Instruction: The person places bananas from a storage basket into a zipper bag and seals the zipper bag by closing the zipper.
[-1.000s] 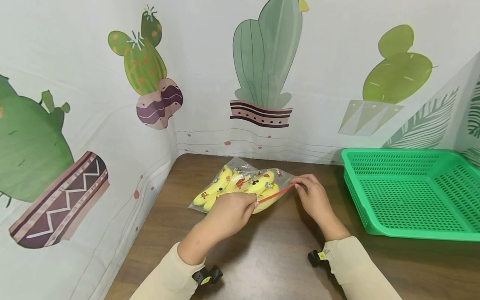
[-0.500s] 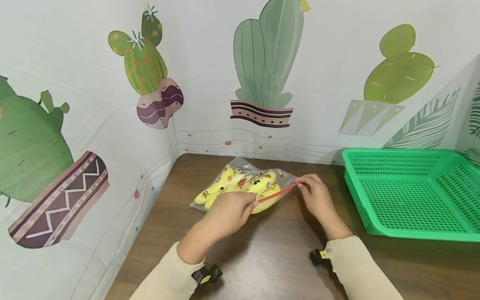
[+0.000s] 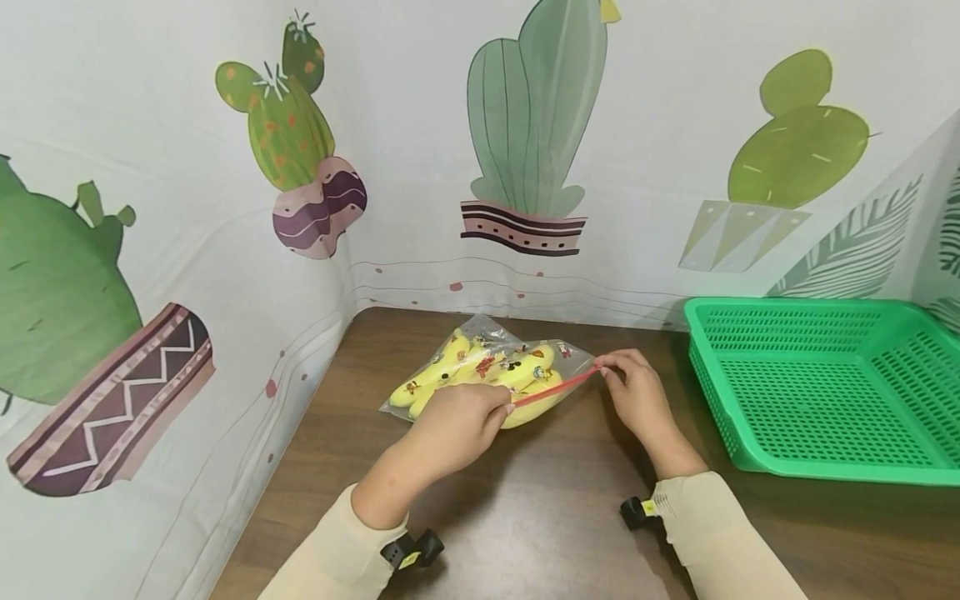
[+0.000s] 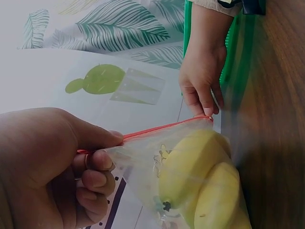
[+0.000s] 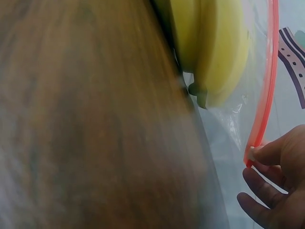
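A clear zip bag [image 3: 487, 337] printed with small cartoon figures lies on the table, and yellow bananas [image 4: 188, 164] fill it. Along its mouth runs a red zip strip [image 5: 268, 90], pulled straight between the hands. My left hand [image 3: 461, 421] pinches this strip near its left part, thumb on top and fingers curled beneath, as the left wrist view shows. At the strip's right end, my right hand [image 3: 637, 396] pinches the corner between thumb and forefinger; its other fingers are loosely bent. The left hand hides part of the bag in the head view.
A green plastic basket [image 3: 750, 454] with perforated walls stands on the right of the wooden table [image 3: 555, 517]. Behind and to the left hangs a white cloth [image 3: 405, 125] with cactus prints.
My right hand has shifted slightly to the right along with the bag's corner. The left hand stays almost where it was, still pinching the strip.
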`<move>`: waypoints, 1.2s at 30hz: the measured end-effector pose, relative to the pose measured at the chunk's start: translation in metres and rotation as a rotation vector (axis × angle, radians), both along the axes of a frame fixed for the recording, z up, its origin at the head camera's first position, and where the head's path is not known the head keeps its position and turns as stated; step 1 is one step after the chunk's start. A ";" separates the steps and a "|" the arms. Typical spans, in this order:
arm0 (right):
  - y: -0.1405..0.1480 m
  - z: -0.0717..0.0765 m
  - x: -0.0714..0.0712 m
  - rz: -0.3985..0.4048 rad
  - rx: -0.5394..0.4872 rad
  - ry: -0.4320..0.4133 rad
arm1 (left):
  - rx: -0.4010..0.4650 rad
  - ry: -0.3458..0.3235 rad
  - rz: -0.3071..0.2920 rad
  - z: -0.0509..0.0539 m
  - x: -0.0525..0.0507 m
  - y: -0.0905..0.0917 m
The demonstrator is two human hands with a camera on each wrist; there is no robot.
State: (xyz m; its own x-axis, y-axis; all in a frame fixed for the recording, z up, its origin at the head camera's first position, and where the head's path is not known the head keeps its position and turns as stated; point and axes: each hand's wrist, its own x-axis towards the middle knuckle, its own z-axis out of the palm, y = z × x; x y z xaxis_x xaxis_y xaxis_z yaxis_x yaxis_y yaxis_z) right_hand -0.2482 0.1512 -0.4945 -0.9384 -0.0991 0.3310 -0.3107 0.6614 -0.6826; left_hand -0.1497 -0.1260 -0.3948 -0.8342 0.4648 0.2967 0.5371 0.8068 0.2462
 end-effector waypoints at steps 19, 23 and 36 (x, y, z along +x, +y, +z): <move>0.003 0.008 0.002 -0.034 0.010 -0.026 | 0.012 -0.022 -0.005 0.000 0.002 0.003; 0.003 0.021 0.005 -0.036 -0.011 -0.058 | 0.021 -0.012 0.002 -0.001 0.001 0.003; -0.019 0.057 0.031 0.390 -0.188 -0.454 | 0.059 -0.010 0.005 -0.006 0.003 0.012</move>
State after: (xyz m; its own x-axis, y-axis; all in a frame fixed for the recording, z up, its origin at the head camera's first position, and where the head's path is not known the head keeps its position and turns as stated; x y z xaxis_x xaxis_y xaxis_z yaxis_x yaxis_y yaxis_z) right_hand -0.2172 0.1323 -0.4379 -0.8962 -0.4412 -0.0470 -0.1566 0.4137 -0.8969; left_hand -0.1472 -0.1136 -0.4012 -0.8398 0.4425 0.3146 0.5300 0.7937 0.2985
